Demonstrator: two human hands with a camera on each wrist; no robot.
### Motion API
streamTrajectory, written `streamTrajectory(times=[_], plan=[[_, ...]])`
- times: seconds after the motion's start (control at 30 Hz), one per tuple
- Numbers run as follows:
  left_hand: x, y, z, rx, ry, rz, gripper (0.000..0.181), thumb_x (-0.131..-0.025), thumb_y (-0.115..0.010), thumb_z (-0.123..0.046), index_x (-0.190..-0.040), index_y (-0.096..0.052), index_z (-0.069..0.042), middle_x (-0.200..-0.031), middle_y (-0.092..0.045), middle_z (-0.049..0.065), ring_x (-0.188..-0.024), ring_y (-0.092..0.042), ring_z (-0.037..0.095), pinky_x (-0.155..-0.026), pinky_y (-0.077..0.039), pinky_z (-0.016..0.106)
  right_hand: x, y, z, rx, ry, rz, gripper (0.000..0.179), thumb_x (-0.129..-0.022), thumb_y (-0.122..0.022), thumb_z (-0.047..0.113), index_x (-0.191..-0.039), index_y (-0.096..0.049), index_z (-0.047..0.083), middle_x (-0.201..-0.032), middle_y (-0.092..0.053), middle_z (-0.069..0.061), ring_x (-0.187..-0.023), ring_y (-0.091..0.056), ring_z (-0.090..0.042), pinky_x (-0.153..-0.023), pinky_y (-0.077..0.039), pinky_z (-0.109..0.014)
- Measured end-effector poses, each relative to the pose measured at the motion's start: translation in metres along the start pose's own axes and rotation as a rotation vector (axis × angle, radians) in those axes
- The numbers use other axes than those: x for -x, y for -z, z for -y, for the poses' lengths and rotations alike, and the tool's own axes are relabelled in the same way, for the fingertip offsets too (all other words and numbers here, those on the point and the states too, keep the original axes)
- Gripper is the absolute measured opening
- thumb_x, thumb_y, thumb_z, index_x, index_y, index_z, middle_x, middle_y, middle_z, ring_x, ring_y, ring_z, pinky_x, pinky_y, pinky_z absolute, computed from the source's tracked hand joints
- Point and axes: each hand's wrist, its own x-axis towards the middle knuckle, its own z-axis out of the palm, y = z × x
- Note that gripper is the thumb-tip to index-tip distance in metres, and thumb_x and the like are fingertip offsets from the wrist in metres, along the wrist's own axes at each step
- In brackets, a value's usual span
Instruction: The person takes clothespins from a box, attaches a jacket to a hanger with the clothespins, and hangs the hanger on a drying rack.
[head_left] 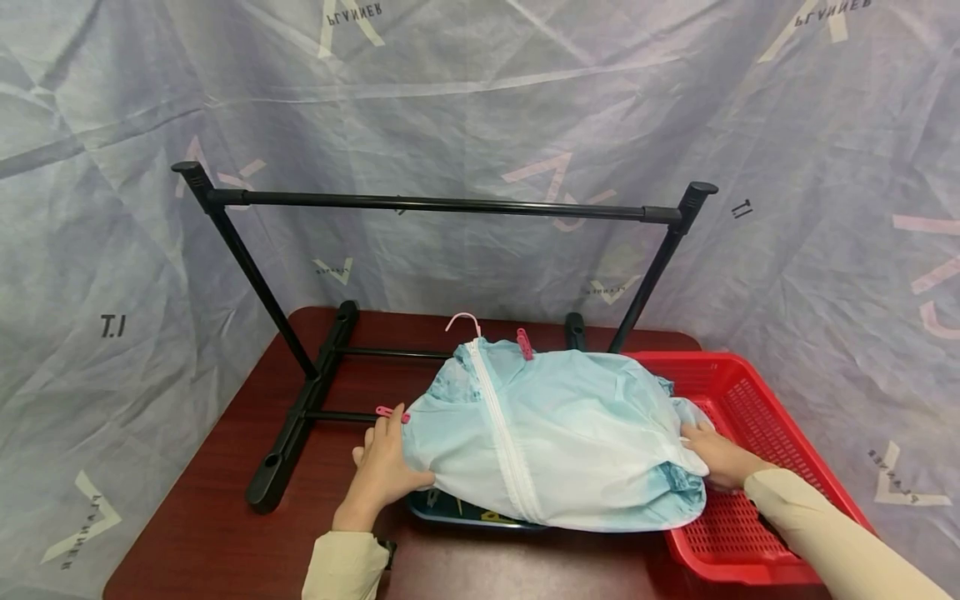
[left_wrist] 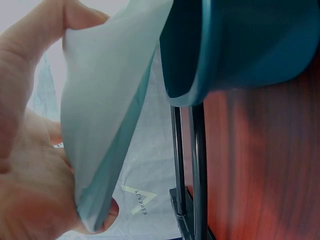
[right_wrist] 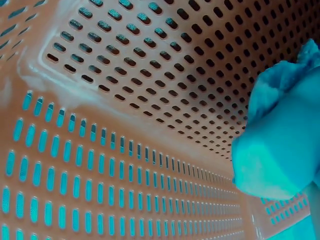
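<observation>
A light blue and white zip-up jacket (head_left: 577,433) lies on its side on a hanger, whose pink hook (head_left: 463,317) sticks out at the collar. My left hand (head_left: 382,467) holds its left edge; in the left wrist view the fabric (left_wrist: 105,100) passes between thumb and fingers. Beside those fingertips is a pink clothespin (head_left: 393,414), and a second pink clothespin (head_left: 523,343) sits on the jacket's upper edge. My right hand (head_left: 716,457) grips the jacket's right end over the red basket, its fingertips partly hidden by cloth. In the right wrist view only bunched fabric (right_wrist: 275,145) shows, not the hand.
A black rack (head_left: 450,204) stands on the dark red table (head_left: 202,492) behind the jacket. The red perforated basket (head_left: 780,425) is at the right. Under the jacket, a dark blue bin (head_left: 427,510) is mostly covered. A grey printed sheet (head_left: 465,108) hangs behind.
</observation>
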Motion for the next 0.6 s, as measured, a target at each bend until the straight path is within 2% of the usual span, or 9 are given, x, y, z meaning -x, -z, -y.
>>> streamTrajectory(times=[0.07,0.13,0.23,0.33,0.43,0.6], plan=[[0.000,0.000,0.000,-0.003,0.001,0.004,0.114,-0.061,-0.091,-0.034,-0.152,-0.031,0.001,-0.136,-0.044,0.026,-0.113,-0.044,0.041,-0.074,-0.033,0.052,0.000,-0.001,-0.004,0.113,0.155,-0.081,0.007,-0.092,-0.063,0.020,-0.099,-0.063,0.018,-0.094,-0.052,0.005,-0.084,-0.043,-0.016,-0.069,-0.041,-0.034],[0.000,0.000,0.000,-0.004,0.003,0.008,0.114,-0.061,-0.091,-0.034,-0.152,-0.030,0.001,-0.136,-0.043,0.026,-0.113,-0.044,0.040,-0.074,-0.033,0.052,-0.001,-0.002,-0.008,0.238,0.294,-0.173,0.013,-0.083,-0.070,0.018,-0.095,-0.066,0.021,-0.091,-0.051,0.007,-0.079,-0.042,-0.014,-0.065,-0.040,-0.034],[0.000,0.000,0.001,-0.001,0.001,0.011,0.114,-0.062,-0.091,-0.034,-0.152,-0.030,0.001,-0.137,-0.043,0.026,-0.112,-0.044,0.040,-0.073,-0.032,0.051,-0.003,-0.001,-0.014,0.321,0.396,-0.244,0.017,-0.074,-0.075,0.018,-0.088,-0.065,0.022,-0.085,-0.047,0.005,-0.073,-0.039,-0.014,-0.059,-0.036,-0.032],[0.001,-0.001,0.001,0.005,0.003,0.013,0.114,-0.062,-0.090,-0.033,-0.152,-0.029,0.001,-0.138,-0.043,0.025,-0.112,-0.044,0.040,-0.073,-0.032,0.051,-0.003,0.001,-0.015,0.358,0.357,-0.222,0.013,-0.076,-0.074,0.020,-0.085,-0.066,0.022,-0.084,-0.047,0.004,-0.071,-0.040,-0.016,-0.055,-0.037,-0.032],[0.001,-0.001,0.001,0.008,0.005,0.011,0.114,-0.062,-0.090,-0.033,-0.152,-0.030,0.001,-0.138,-0.043,0.026,-0.112,-0.044,0.041,-0.073,-0.031,0.051,-0.002,0.003,-0.011,0.372,0.257,-0.163,0.006,-0.081,-0.071,0.023,-0.086,-0.068,0.021,-0.085,-0.048,0.003,-0.073,-0.041,-0.019,-0.054,-0.039,-0.033],[0.002,-0.001,0.001,0.009,0.003,0.003,0.113,-0.061,-0.090,-0.032,-0.151,-0.030,0.001,-0.137,-0.043,0.026,-0.112,-0.045,0.042,-0.073,-0.032,0.052,0.000,0.008,-0.002,0.375,0.148,-0.115,0.012,-0.086,-0.067,0.028,-0.092,-0.072,0.020,-0.087,-0.051,0.002,-0.078,-0.044,-0.021,-0.056,-0.041,-0.038]])
